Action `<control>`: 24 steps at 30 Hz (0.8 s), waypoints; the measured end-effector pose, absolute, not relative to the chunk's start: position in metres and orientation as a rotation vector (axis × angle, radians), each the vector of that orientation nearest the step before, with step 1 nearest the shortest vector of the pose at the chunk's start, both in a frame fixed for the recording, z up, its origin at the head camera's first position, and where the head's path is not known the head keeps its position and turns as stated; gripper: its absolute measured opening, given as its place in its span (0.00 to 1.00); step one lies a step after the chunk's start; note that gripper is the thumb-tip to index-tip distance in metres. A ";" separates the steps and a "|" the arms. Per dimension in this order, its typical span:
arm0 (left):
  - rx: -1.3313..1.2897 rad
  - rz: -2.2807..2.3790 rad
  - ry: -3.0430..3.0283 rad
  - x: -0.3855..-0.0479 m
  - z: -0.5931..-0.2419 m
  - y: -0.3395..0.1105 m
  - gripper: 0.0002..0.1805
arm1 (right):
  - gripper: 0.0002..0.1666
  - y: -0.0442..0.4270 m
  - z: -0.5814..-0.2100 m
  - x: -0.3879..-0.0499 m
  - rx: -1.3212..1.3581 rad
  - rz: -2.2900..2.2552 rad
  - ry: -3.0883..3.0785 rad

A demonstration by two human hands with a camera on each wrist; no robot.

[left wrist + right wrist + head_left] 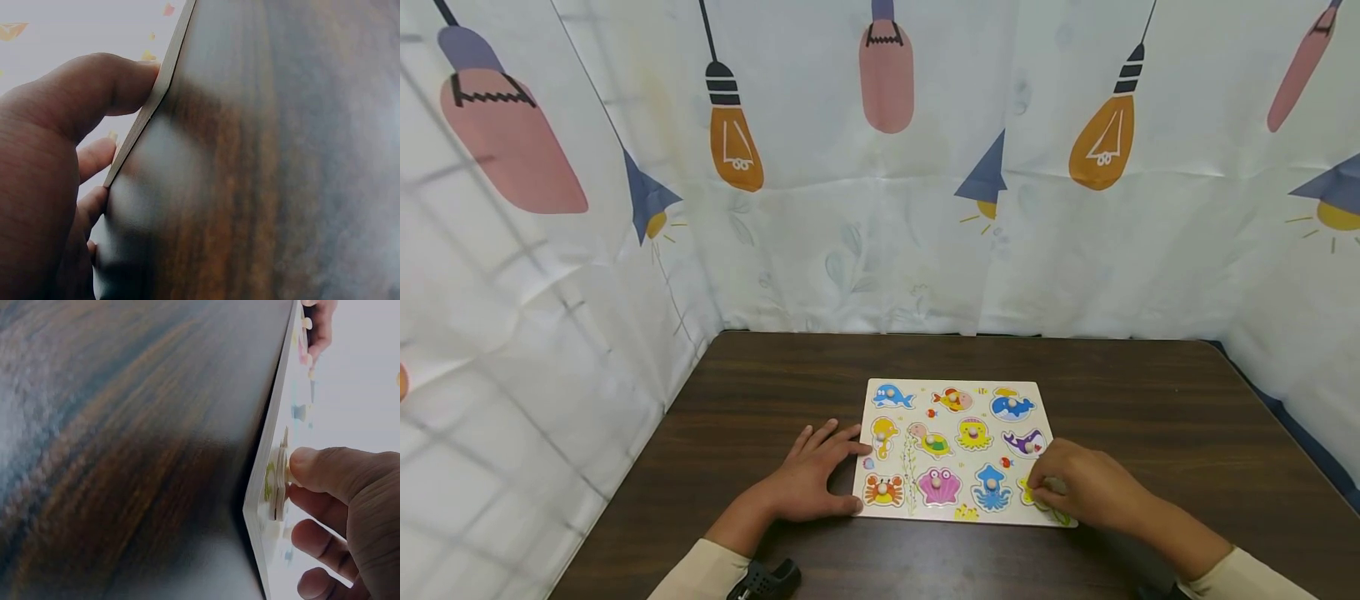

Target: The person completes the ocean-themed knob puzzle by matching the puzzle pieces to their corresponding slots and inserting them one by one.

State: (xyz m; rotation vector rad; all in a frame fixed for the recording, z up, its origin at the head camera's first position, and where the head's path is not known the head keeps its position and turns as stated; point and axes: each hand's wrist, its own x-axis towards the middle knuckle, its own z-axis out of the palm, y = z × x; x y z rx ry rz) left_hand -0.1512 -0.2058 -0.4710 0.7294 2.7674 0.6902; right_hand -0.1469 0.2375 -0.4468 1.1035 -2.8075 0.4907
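Observation:
A pale wooden peg puzzle board (925,521) with sea-animal pieces lies on the table. My left hand (812,471) is spread at its left edge, fingertips and thumb touching the board. In the left wrist view the thumb (119,78) presses the board's edge. At the lower right corner, my right hand (1090,487) covers most of a yellow puzzle piece (1026,492). The right wrist view shows thumb and forefinger pinching the knob of that piece (280,487), which stands slightly proud of the board. Its full shape is hidden.
Other pieces with knobs sit on the board, among them a crab (883,492), a pink shell (938,487) and a blue squid (991,490). Dark wood-grain table (790,375) surrounds the board. A printed white curtain (880,250) hangs behind and at the sides.

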 end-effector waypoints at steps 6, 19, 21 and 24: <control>0.732 0.695 2.765 -0.151 -0.471 -0.207 0.40 | 0.07 0.236 -0.448 -0.146 1.094 0.498 -2.833; 0.786 0.728 2.762 -0.151 -0.472 -0.211 0.43 | 0.08 0.242 -0.446 -0.144 0.986 0.482 -2.852; 0.789 0.780 2.764 -0.152 -0.474 -0.213 0.45 | 0.08 0.247 -0.446 -0.144 0.934 0.465 -2.868; 0.731 0.912 2.745 -0.151 -0.475 -0.219 0.44 | 0.10 0.255 -0.446 -0.145 0.833 0.456 -2.892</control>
